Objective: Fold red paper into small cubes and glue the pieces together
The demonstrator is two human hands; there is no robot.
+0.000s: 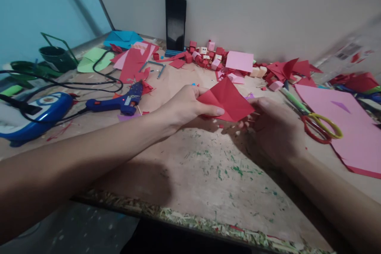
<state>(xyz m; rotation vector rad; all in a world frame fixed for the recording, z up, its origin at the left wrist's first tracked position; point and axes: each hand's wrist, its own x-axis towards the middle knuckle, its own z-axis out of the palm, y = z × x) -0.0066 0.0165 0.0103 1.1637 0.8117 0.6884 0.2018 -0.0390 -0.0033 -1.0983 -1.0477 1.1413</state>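
A square of red paper [230,101] with crease lines is held up over the middle of the worktable. My left hand [190,105] pinches its left corner, thumb lying on top and the other fingers behind or under the sheet. At the right corner my right hand [272,127] has its thumb and fingers closed about the paper's edge; some fingertips show below the sheet, and part of the grip is hidden. Right of that hand, scissors [318,123] with red and yellow handles rest on pink paper [357,135].
A blue glue gun [119,103] with a black cord lies at left, near a blue-and-white device [38,111]. A phone [175,24] stands against the back wall. Small red and pink cubes [205,53] and paper scraps line the back. The table's rough front edge [178,218] is near me.
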